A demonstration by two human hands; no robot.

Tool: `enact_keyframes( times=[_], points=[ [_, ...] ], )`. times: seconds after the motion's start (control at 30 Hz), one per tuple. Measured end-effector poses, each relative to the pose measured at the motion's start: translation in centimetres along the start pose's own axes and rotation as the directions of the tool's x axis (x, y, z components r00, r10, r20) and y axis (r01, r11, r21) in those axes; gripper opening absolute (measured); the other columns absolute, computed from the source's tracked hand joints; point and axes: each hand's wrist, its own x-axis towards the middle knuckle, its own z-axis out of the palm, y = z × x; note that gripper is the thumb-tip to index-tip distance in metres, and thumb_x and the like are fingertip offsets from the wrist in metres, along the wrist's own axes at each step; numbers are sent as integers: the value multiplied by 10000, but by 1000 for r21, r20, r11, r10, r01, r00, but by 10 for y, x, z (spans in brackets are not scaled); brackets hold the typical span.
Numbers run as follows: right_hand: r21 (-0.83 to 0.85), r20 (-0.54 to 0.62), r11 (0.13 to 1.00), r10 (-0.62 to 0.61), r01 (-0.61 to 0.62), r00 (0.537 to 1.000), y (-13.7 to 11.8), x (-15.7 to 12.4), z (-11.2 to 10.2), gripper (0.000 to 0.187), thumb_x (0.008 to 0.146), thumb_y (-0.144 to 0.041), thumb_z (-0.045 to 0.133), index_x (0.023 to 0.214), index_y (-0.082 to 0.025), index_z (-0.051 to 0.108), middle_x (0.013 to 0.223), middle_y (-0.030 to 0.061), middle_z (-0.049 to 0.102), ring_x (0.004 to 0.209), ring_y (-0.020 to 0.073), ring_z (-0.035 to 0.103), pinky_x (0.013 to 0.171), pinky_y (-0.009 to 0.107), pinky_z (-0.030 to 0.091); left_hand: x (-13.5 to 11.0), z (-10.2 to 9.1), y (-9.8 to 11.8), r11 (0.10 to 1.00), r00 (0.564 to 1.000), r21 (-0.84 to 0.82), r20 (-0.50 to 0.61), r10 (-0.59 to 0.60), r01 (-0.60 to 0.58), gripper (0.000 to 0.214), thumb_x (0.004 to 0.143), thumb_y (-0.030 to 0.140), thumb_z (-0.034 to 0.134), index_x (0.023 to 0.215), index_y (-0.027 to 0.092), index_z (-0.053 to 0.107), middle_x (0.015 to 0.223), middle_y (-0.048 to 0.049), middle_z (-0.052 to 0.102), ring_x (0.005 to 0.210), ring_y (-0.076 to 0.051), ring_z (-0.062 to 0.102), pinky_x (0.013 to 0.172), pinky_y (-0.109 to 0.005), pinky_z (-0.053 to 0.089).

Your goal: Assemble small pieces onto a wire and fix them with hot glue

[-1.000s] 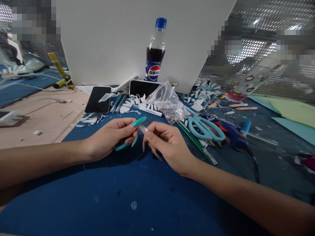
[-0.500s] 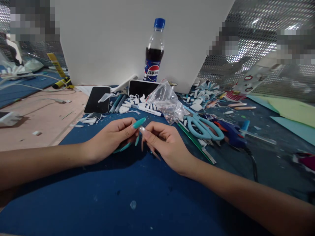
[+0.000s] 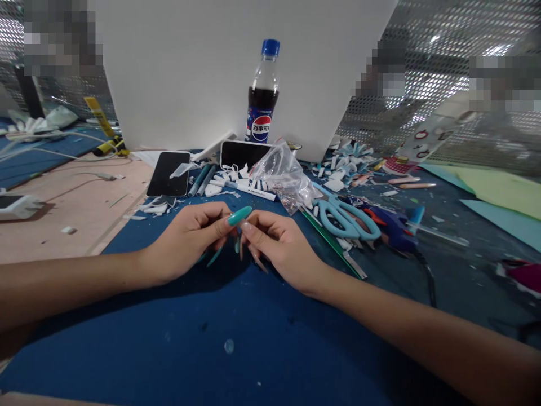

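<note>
My left hand (image 3: pixel 190 237) and my right hand (image 3: pixel 283 248) meet over the blue mat (image 3: pixel 253 338), fingertips touching at the middle. The left hand wears long teal nails, and its thumb and fingers pinch at the tip of my right forefinger. On the right hand the fingers are curled, with long clear nails pointing down. I cannot make out whether anything small sits between the fingertips. Both forearms rest on the mat.
Teal scissors (image 3: pixel 346 217), a green ruler (image 3: pixel 333 245) and a blue glue gun (image 3: pixel 393 225) lie right of my hands. Behind are a clear plastic bag (image 3: pixel 283 175), a marker (image 3: pixel 253 190), two phones (image 3: pixel 168 172), a cola bottle (image 3: pixel 261 96), a white board (image 3: pixel 190 67) and paper scraps (image 3: pixel 346 160).
My hands have closed in on each other and drifted slightly away from me. The clear nail on my right forefinger, visible before, is now tucked under the left thumb.
</note>
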Motion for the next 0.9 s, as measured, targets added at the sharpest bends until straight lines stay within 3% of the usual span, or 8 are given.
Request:
enact_keyframes(
  times=[0.13, 0.3, 0.43, 0.6, 0.73, 0.9],
  points=[
    [-36, 7, 999, 28, -28, 1000, 0, 0, -2, 274, 883, -337, 476, 675, -161, 502, 482, -74, 444, 367, 33, 392, 388, 168, 315, -5, -1, 1, 980, 995, 189, -69, 76, -62, 294, 864, 340, 447, 621, 175, 467, 484, 60, 398, 422, -54, 331, 408, -178, 257],
    [-199, 33, 979, 57, -49, 998, 0, 0, -2, 319, 894, -368, 454, 661, -158, 512, 474, -68, 422, 398, 45, 397, 426, 180, 320, -6, -4, -2, 846, 959, 493, -75, 274, -203, 296, 827, 216, 462, 555, 178, 351, 498, 56, 331, 471, -73, 274, 459, -209, 220],
    [-257, 24, 965, 59, -51, 998, 1, -1, -1, 311, 914, -350, 409, 684, -162, 500, 481, -65, 423, 417, 56, 423, 456, 190, 345, -4, -7, -6, 850, 955, 502, -136, 263, -163, 287, 822, 206, 461, 559, 184, 349, 497, 54, 319, 480, -82, 272, 470, -217, 222],
    [-182, 23, 982, 56, -51, 998, 0, -2, -2, 402, 925, -426, 345, 730, -147, 559, 493, -68, 340, 423, 58, 333, 416, 202, 259, -7, -8, -6, 893, 931, 411, -218, 293, -185, 205, 844, 199, 442, 639, 199, 455, 495, 54, 358, 452, -84, 302, 456, -221, 252],
    [-94, 66, 995, 38, -32, 997, -1, -1, -4, 413, 908, -469, 377, 784, -151, 610, 508, -79, 254, 419, 54, 260, 403, 210, 200, -8, -9, -6, 848, 919, 465, -159, 361, -253, 207, 845, 183, 447, 639, 200, 444, 488, 61, 361, 419, -69, 302, 441, -213, 254],
    [-51, 83, 998, 43, -38, 996, -1, 1, -4, 356, 851, -417, 524, 610, -155, 503, 462, -81, 384, 389, 38, 280, 395, 201, 212, -8, -9, -7, 797, 908, 540, -133, 398, -271, 220, 859, 208, 436, 640, 197, 440, 487, 58, 366, 417, -68, 316, 438, -210, 262]
  ],
)
